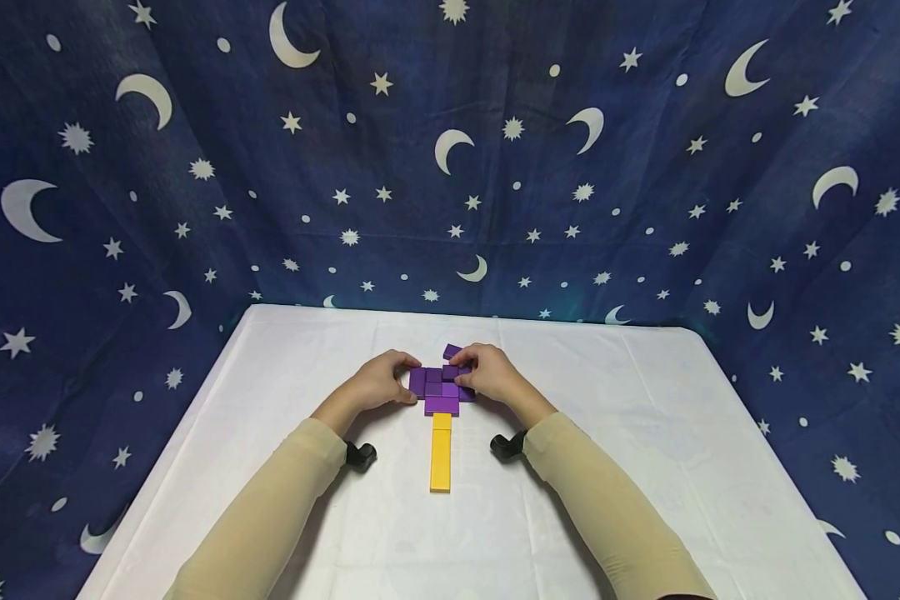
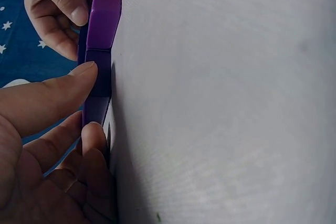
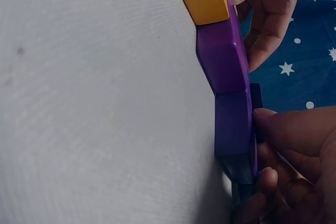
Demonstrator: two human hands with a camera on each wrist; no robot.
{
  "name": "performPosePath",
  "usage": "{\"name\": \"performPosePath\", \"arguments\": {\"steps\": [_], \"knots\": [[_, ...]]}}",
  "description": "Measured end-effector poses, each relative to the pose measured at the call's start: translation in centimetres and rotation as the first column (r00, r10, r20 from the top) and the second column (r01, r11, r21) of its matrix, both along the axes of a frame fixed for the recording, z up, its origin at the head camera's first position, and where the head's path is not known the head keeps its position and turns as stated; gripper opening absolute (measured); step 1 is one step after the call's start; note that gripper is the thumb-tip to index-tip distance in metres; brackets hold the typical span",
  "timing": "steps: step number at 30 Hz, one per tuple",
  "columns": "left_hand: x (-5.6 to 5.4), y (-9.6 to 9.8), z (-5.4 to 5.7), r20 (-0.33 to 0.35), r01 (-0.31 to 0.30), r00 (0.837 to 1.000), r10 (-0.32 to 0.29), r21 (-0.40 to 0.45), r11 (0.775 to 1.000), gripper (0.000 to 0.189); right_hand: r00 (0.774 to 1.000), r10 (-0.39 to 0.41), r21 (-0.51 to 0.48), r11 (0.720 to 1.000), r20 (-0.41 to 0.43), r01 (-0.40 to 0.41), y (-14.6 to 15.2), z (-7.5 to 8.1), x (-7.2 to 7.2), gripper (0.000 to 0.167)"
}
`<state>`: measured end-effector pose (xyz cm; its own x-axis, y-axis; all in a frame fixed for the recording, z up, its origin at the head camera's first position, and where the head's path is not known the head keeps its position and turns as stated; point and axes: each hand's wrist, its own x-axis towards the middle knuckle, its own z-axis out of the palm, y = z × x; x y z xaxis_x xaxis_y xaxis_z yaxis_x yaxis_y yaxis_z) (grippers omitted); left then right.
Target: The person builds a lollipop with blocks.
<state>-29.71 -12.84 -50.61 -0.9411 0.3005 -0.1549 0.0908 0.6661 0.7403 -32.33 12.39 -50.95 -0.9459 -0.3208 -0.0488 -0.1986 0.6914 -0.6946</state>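
Several purple blocks (image 1: 442,406) lie flat side by side in a cluster on the white table. A yellow bar (image 1: 440,462) extends from the cluster's near side, with a small yellow block (image 1: 442,422) at its top. My left hand (image 1: 378,379) grips the cluster's left end, thumb on the near side of a dark purple block (image 2: 98,74) and fingers around its outer side. With thumb and fingers, my right hand (image 1: 491,372) pinches a small dark purple block (image 1: 450,372) that stands higher than its neighbours. The cluster's right end is partly hidden under this hand.
Another purple block (image 1: 452,352) lies tilted just behind the cluster, beside the right fingertips. White cloth covers the table (image 1: 607,500). A dark blue curtain (image 1: 517,208) with moons and stars stands behind and at both sides. Black wrist cameras (image 1: 361,457) sit under both wrists.
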Motion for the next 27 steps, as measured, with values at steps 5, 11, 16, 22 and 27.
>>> {"name": "performPosePath", "arguments": {"steps": [5,11,16,22,27], "knots": [[-0.02,0.06,0.0,0.005,-0.003,1.0,0.003,0.0,1.0,0.063,1.0,0.004,-0.008,1.0,0.008,-0.004,0.06,-0.11,-0.01,0.026],[-0.01,0.11,0.02,0.011,-0.014,1.0,0.014,-0.003,1.0,0.063,1.0,0.012,-0.008,1.0,0.001,-0.012,0.12,-0.27,-0.01,0.024],[0.01,0.09,0.05,-0.001,-0.008,1.0,0.008,-0.006,1.0,0.063,1.0,0.014,-0.019,1.0,-0.014,-0.014,0.18,-0.41,0.05,0.022],[0.06,0.06,0.18,-0.013,-0.001,1.0,0.001,-0.018,1.0,0.063,1.0,0.025,-0.039,0.999,-0.018,-0.025,0.23,-0.37,0.17,0.023],[0.18,0.08,0.37,-0.002,-0.003,1.0,0.003,-0.015,1.0,0.063,1.0,0.025,-0.046,0.999,-0.017,-0.026,0.27,-0.29,0.28,0.023]]}}
